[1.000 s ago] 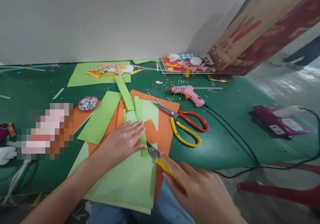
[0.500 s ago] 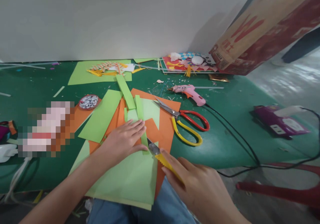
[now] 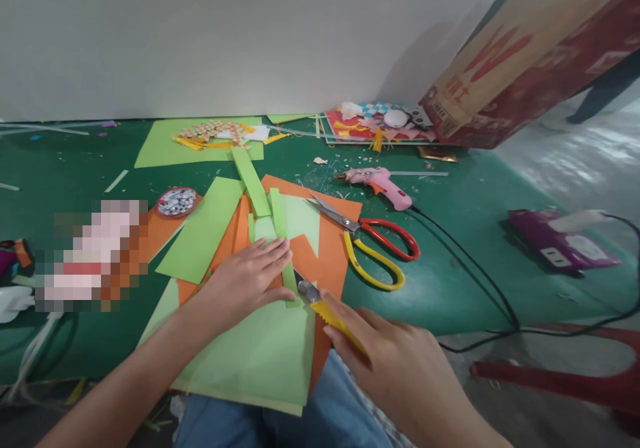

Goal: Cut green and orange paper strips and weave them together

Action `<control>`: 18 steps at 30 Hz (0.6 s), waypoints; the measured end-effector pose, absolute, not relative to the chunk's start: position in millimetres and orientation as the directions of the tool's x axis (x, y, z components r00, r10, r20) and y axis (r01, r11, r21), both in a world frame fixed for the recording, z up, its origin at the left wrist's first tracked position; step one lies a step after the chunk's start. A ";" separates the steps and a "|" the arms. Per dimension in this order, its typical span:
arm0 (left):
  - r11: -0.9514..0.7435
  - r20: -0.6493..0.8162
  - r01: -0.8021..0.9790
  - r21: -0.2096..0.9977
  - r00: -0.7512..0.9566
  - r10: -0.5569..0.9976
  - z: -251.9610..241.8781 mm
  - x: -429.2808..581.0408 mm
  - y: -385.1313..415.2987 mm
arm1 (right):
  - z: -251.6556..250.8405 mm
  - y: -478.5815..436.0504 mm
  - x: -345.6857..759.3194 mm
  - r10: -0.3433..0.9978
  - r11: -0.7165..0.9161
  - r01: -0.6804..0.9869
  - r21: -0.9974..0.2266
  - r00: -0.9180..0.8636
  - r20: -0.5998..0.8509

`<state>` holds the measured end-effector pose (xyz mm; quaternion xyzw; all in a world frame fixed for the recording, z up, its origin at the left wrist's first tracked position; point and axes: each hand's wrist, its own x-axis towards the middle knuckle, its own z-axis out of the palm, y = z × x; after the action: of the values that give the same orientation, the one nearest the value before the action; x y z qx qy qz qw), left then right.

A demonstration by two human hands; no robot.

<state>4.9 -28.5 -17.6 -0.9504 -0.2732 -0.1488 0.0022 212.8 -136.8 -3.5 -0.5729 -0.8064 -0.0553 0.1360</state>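
Pressing down on the narrow green strip [image 3: 279,218], left hand [image 3: 253,275] lies palm-down, fingers together, thumb out toward the strip's near end; likely to stop slipping. Strip sits under the fingertips, running roughly 12 to 6 o'clock over pale green sheets [image 3: 250,355] and orange paper [image 3: 333,261], perhaps as padding. Right hand [image 3: 385,361], at 4 o'clock from the left, wraps the yellow utility knife [image 3: 327,313], index finger forward, probably for control. Blade points to 11, beside the strip; contact can't tell. Scissors [image 3: 350,225] at 2 o'clock from the blade, presumably parked within reach.
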 end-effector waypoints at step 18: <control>-0.828 0.288 0.541 0.143 0.778 0.558 -28.6 1.7 -27.9 | 2.1 -137.6 209.5 0.912 0.328 0.944 -0.031 -0.308 0.272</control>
<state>1.7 -27.9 -28.6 -0.9425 -0.2917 -0.1610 -0.0262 209.5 -137.6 2.1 -0.5759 -0.8058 -0.0673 0.1206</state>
